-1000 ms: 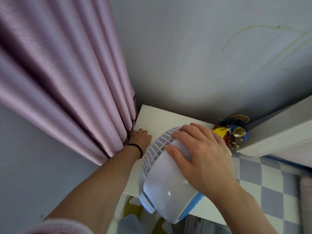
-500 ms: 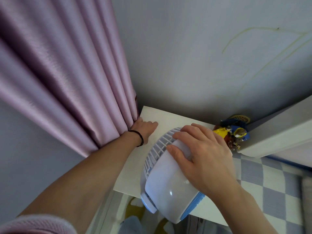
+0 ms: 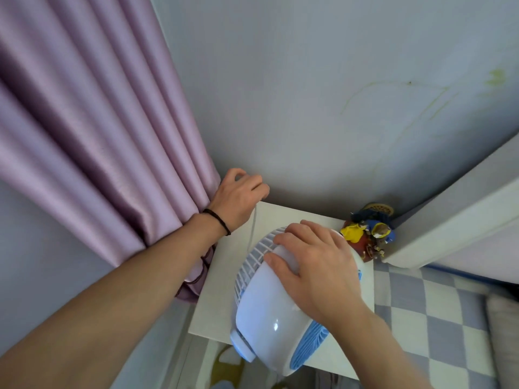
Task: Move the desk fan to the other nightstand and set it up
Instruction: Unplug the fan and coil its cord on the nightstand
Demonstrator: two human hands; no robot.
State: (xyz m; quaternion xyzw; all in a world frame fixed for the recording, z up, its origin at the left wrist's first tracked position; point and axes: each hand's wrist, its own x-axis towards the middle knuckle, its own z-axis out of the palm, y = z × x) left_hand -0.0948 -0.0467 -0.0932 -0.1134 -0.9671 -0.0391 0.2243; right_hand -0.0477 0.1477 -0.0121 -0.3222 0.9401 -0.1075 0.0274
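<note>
Head view: we look down at the corner of a room, both of our bare arms reaching forward.
Fan (image 3: 269, 318): a white and blue desk fan at 5 o'clock from centre, on the white nightstand (image 3: 219, 299), tipped so its white grille faces the wall.
Right hand (image 3: 317, 265): we lay it flat on top of the fan, fingers slightly spread and curved over the housing, thumb pressed against the near side.
Left hand (image 3: 238, 197): we hold it at 12 o'clock from the fan, above the nightstand's far left corner, fingers curled inward; it appears to pinch a thin pale cord (image 3: 252, 231) that hangs toward the fan, though we cannot tell the grip for sure.
Wrist: a dark band (image 3: 217, 224) circles our left wrist.
Curtain (image 3: 92, 130): lilac folds at 9 o'clock, touching our left forearm.
Figurine (image 3: 368, 234): a colourful toy at 2 o'clock from the fan, just beside it.
Bed (image 3: 449, 318): checked cover at 4 o'clock.
</note>
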